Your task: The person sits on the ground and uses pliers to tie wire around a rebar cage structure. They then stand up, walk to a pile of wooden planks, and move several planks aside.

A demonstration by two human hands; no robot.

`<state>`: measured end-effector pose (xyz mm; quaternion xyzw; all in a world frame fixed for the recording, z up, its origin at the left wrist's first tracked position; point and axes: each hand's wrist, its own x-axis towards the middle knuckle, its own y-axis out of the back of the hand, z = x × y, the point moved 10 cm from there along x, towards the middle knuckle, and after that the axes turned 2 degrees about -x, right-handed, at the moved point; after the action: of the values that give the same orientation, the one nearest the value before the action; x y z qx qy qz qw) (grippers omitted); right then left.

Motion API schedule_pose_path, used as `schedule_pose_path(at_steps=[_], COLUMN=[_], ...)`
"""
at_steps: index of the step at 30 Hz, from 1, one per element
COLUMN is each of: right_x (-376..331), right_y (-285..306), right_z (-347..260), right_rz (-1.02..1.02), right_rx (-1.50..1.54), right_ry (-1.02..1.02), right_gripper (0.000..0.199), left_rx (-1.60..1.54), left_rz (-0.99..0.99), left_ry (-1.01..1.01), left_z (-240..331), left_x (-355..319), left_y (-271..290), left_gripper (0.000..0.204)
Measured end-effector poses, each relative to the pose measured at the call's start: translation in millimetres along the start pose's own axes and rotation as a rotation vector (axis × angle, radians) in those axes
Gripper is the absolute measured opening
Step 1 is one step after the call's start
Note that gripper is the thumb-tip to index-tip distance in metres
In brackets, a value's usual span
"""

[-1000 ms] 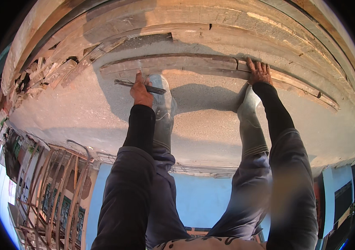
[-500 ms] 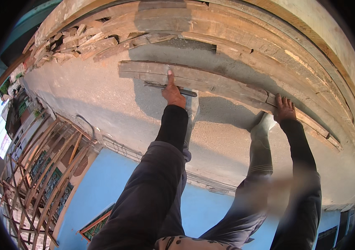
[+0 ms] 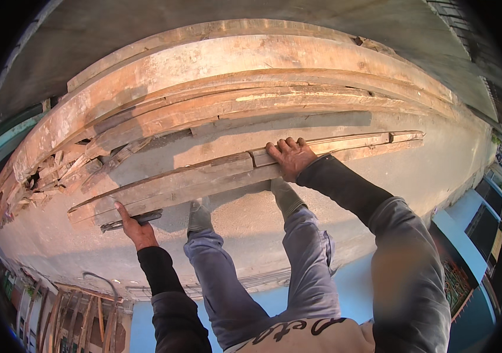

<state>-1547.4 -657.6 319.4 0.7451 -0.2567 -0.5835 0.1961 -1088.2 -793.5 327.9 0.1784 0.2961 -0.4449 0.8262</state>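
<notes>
A long weathered wooden beam (image 3: 198,182) lies slantwise in front of my feet, with cracks across its upper edge. At its left end my left hand (image 3: 138,233) is closed around a dark, slim bar-like tool (image 3: 147,217); its exact kind is unclear. The left thumb points up against the beam's side. Near the beam's middle, beside a crack, my right hand (image 3: 293,159) curls its fingers over the upper edge and grips it. My boots (image 3: 199,216) stand just behind the beam.
A stack of long timber planks (image 3: 251,56) runs along the far side, with broken wood pieces (image 3: 68,173) at its left end. Behind me are a blue wall (image 3: 354,273), thin rods (image 3: 251,279) on the ground and a wooden frame (image 3: 83,317) at lower left.
My view has turned, so the beam now slants up to the right and more of the plank stack shows. Both hands keep roughly the same places on the beam.
</notes>
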Motion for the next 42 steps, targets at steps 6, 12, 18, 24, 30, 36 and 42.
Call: schedule_pose_path(at_steps=[6,12,18,24,30,36,42], right_x=[-39.2,-34.4,28.2,66.1,63.7,53.1,6.7], right_y=[112.8,182.4,201.1,152.9,160.2,116.1,-18.7], right_z=[57.5,144.7,215.9,246.2,229.5,106.5,-85.2], right_rz=[-0.022,0.193,0.413,0.287,0.251,0.36,-0.062], right_rx=[-0.082,-0.154,-0.161,-0.079,-0.044,0.092,0.392], right_ry=[-0.163,-0.251,-0.31,-0.534,-0.562,-0.442,-0.132], right_gripper=[0.074,0.077,0.088,0.096,0.085,0.072,0.064], left_rx=[-0.089,-0.172,-0.035,0.135,0.216,0.054,-0.072], left_rz=[-0.099,-0.153,-0.053,-0.165,-0.063,0.136,0.182], left_ry=[-0.064,-0.06,0.06,0.051,0.246,0.325,0.313], left_z=[53.3,59.3,50.2,-11.9,-67.8,-71.1,7.0], left_x=[-25.9,-23.8,-26.9,-73.2,-153.3,-200.8,-203.9], left_y=[-100.9,-212.7,-271.4,-208.8,-60.2,66.7,155.4], left_gripper=[0.072,0.07,0.087,0.067,0.044,0.035,0.026])
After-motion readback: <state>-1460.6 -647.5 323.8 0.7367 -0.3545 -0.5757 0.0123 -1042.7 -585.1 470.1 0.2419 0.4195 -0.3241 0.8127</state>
